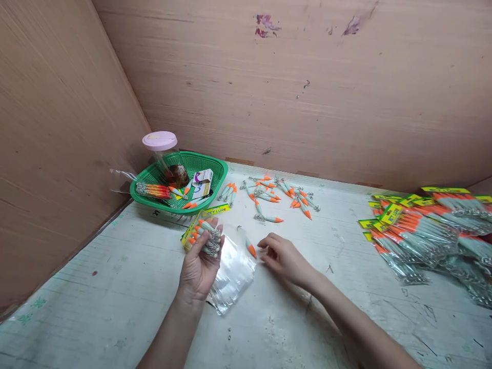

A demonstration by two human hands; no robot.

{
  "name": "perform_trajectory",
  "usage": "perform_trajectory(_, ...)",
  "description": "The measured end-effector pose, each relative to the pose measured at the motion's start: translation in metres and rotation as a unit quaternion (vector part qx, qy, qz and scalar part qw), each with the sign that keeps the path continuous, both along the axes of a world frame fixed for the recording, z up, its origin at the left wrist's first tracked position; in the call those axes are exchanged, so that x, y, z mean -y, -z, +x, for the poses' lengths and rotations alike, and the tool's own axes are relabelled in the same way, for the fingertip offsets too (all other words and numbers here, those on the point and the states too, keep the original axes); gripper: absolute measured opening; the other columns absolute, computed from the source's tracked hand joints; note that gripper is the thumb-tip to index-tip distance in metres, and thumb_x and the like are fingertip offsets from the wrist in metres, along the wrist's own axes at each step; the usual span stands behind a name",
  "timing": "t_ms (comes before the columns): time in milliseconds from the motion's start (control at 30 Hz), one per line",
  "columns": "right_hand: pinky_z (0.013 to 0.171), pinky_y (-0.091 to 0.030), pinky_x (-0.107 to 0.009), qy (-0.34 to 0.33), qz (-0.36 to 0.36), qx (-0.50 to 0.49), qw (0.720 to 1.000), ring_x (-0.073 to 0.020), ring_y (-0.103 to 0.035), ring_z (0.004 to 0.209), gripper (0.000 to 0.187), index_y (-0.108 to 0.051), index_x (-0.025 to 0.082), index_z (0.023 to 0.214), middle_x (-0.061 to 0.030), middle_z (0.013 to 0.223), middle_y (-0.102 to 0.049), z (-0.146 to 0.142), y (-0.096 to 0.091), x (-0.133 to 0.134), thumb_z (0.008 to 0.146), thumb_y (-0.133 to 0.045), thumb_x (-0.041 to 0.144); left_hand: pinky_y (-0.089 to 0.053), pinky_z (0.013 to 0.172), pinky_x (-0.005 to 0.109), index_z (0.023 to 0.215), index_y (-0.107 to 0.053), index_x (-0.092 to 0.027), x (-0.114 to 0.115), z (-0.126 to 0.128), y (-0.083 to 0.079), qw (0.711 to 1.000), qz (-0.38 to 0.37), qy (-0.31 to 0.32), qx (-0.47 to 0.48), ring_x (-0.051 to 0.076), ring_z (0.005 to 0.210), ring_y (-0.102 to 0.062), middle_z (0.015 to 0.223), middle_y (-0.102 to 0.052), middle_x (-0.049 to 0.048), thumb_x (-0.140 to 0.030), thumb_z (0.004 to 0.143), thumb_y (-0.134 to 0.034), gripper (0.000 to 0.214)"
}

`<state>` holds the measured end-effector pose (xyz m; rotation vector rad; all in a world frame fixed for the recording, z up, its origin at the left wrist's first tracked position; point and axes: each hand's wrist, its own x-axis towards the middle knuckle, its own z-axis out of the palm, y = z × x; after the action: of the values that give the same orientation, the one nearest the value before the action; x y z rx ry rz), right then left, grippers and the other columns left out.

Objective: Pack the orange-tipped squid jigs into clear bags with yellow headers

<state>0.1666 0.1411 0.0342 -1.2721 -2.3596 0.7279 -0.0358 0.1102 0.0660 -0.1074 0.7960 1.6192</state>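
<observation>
My left hand (200, 269) is closed around a packet of fishing lures (205, 238), squid jigs with orange tips, pale bodies and metal hooks. A yellow header card shows at the packet's left side. Under and beside this hand lies a stack of clear plastic bags (232, 279). One loose lure (250, 247) rests by the stack's upper right edge, its orange tip close to my right hand (282, 259). The fingers of that hand are bent and slightly apart, with nothing visible in them. Another yellow card (219, 209) lies just beyond the packet.
Loose lures (269, 192) are scattered toward the back wall. At the back left stands a green basket (221, 171) holding a pink-lidded jar (160, 141), a small box and red-yellow lures. Filled lure packets (418, 230) are heaped at right. Wooden panels enclose the back and left.
</observation>
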Motion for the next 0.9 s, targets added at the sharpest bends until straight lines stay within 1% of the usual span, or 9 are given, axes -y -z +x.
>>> perform_trajectory(67,0.065,-0.045,-0.023,-0.020,0.019,0.019,0.999,-0.0119,-0.055,0.073,0.025,-0.057,0.020,0.096,-0.0028,0.091,-0.056,-0.015,0.006,0.004,0.076,-0.053,0.005,-0.058,0.063,0.023,0.120,-0.056,-0.019,0.000,-0.001,0.001,1.000,0.002,0.000,0.004,0.015,0.081,-0.069,0.092,-0.073,0.0042,0.000,0.086,-0.042,0.041)
perform_trajectory(200,0.064,-0.043,-0.027,-0.002,0.061,0.065,0.996,-0.0170,-0.051,0.077,0.023,-0.055,0.018,0.090,-0.0055,0.090,-0.053,-0.025,0.018,0.002,0.076,-0.048,0.002,-0.059,0.064,0.024,0.122,-0.054,-0.017,0.003,0.004,0.002,1.000,0.011,0.022,0.005,0.016,0.083,-0.069,0.095,-0.073,0.0056,0.001,0.086,-0.043,0.042)
perform_trajectory(267,0.064,-0.042,-0.028,0.009,0.078,0.081,0.994,-0.0182,-0.049,0.079,0.026,-0.055,0.018,0.089,-0.0057,0.088,-0.053,-0.018,0.019,-0.001,0.076,-0.043,-0.001,-0.059,0.064,0.024,0.121,-0.054,-0.016,0.004,0.005,0.002,1.000,0.013,0.026,0.003,0.016,0.083,-0.069,0.096,-0.072,0.0063,0.001,0.085,-0.044,0.041)
perform_trajectory(400,0.067,-0.041,-0.030,0.006,0.102,0.098,0.990,-0.0206,-0.046,0.082,0.032,-0.056,0.020,0.084,-0.0049,0.085,-0.056,0.009,0.014,-0.009,0.075,-0.040,-0.006,-0.059,0.063,0.024,0.121,-0.054,-0.014,0.005,0.006,0.002,0.999,0.010,0.035,0.008,0.017,0.083,-0.070,0.098,-0.072,0.0076,0.001,0.084,-0.045,0.040)
perform_trajectory(533,0.070,-0.043,-0.033,0.019,0.116,0.096,0.988,-0.0217,-0.046,0.086,0.033,-0.059,0.020,0.087,-0.0069,0.092,-0.054,0.032,0.008,-0.010,0.076,-0.041,-0.005,-0.059,0.063,0.023,0.120,-0.054,-0.016,0.007,0.007,0.002,0.998,0.008,0.058,0.007,0.017,0.083,-0.070,0.103,-0.071,0.0077,0.001,0.083,-0.048,0.041)
perform_trajectory(633,0.066,-0.045,-0.032,0.038,0.114,0.090,0.989,-0.0201,-0.050,0.082,0.033,-0.058,0.020,0.095,-0.0071,0.090,-0.052,0.040,0.004,0.003,0.079,-0.038,-0.001,-0.059,0.064,0.024,0.124,-0.052,-0.018,0.009,0.009,0.001,0.997,0.003,0.074,0.003,0.017,0.083,-0.069,0.106,-0.070,0.0083,-0.001,0.082,-0.049,0.046)
perform_trajectory(733,0.062,-0.047,-0.031,0.039,0.099,0.091,0.990,-0.0183,-0.053,0.076,0.030,-0.057,0.019,0.098,-0.0059,0.087,-0.051,0.046,0.002,0.023,0.079,-0.041,0.003,-0.058,0.065,0.023,0.127,-0.049,-0.020,0.009,0.011,0.002,0.996,-0.007,0.085,0.000,0.016,0.082,-0.069,0.110,-0.068,0.0090,-0.002,0.082,-0.050,0.049)
perform_trajectory(833,0.066,-0.051,-0.029,0.023,0.084,0.068,0.994,-0.0170,-0.056,0.080,0.029,-0.056,0.021,0.101,-0.0056,0.093,-0.052,0.056,0.004,0.041,0.078,-0.047,0.007,-0.058,0.065,0.023,0.128,-0.048,-0.020,0.010,0.015,0.004,0.995,-0.011,0.096,-0.006,0.016,0.081,-0.070,0.111,-0.067,0.0094,-0.002,0.080,-0.052,0.051)
perform_trajectory(900,0.068,-0.052,-0.029,0.032,0.088,0.046,0.995,-0.0173,-0.057,0.085,0.028,-0.055,0.022,0.103,-0.0064,0.098,-0.051,0.062,0.008,0.048,0.080,-0.048,0.009,-0.058,0.064,0.023,0.127,-0.049,-0.019,0.010,0.018,0.005,0.994,-0.013,0.103,-0.011,0.017,0.081,-0.070,0.111,-0.068,0.0099,-0.002,0.080,-0.053,0.050)
